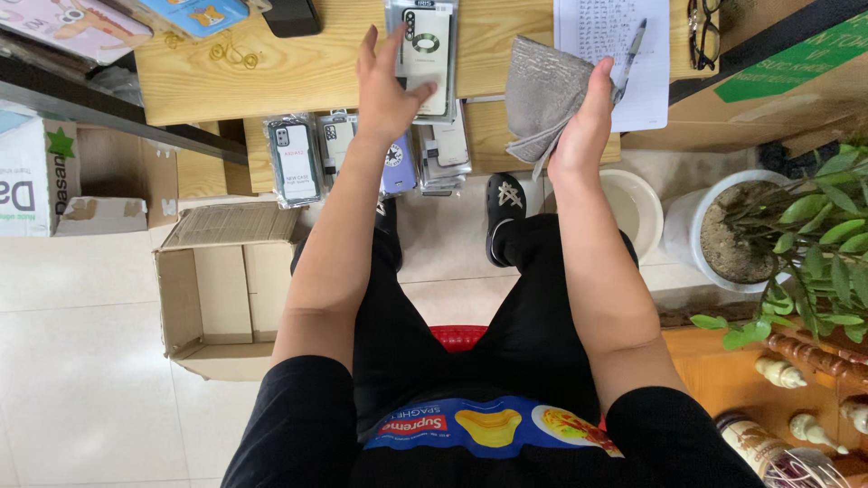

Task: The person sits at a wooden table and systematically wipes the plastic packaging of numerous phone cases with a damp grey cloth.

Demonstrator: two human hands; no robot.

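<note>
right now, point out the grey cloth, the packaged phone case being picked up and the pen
grey folded cloth (542, 95), head view, middle of the fabric
clear packaged phone case (425, 41), head view, upper front
silver pen (631, 50), head view, barrel

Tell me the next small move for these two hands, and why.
Probably bring the grey cloth in the right hand across to the packaged phone case that the left hand holds above the wooden table: cloth and case are both raised but still apart.
</note>
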